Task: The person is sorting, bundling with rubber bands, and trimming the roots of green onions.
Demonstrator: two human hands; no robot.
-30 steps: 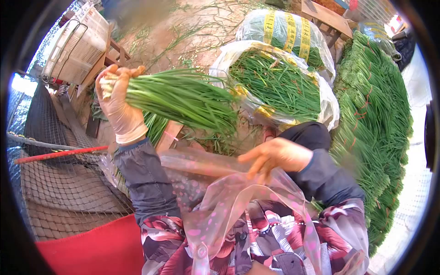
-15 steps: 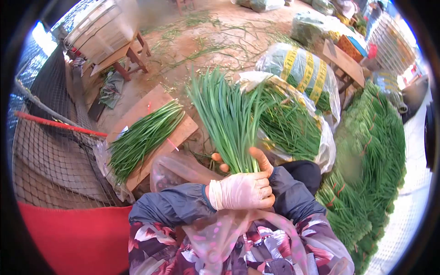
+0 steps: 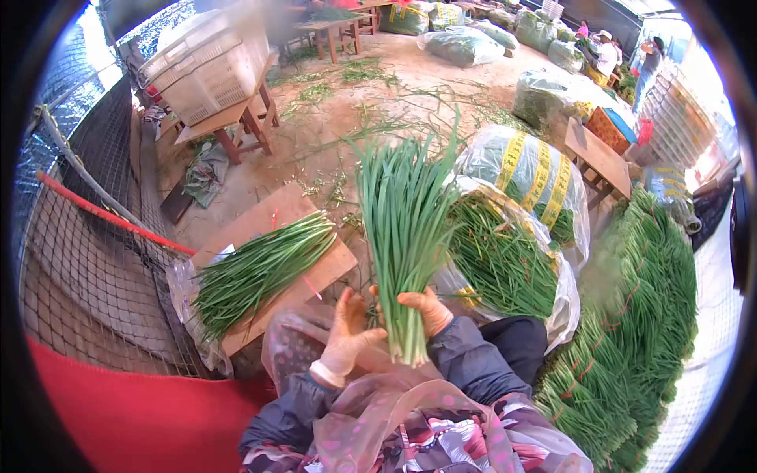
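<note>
The largest thing by me is the heap of long green stalks (image 3: 654,315) along my right side. To my near left spreads a red sheet (image 3: 142,418). Ahead on the right stands a stuffed clear bag (image 3: 524,169), its yellow bands (image 3: 541,175) printed with dark characters too small and bent for me to read. An open white bag (image 3: 566,296) of loose greens sits just nearer than it. On the left, a wooden board (image 3: 335,264) carries a laid bunch (image 3: 260,272), slanting with its pale ends far right and its leafy tips near left.

The held bunch (image 3: 406,229) is upfront before me, between board and open bag. Its long axis runs near to far: pale cut ends toward me, leaves fanning away. My right hand (image 3: 432,313) grips it low, thumb across the front, fingers behind. My left hand (image 3: 343,347) was wrapped round the base half a second ago; now it is spread open just left of the stems, and whether the thumb touches them I can't tell.
</note>
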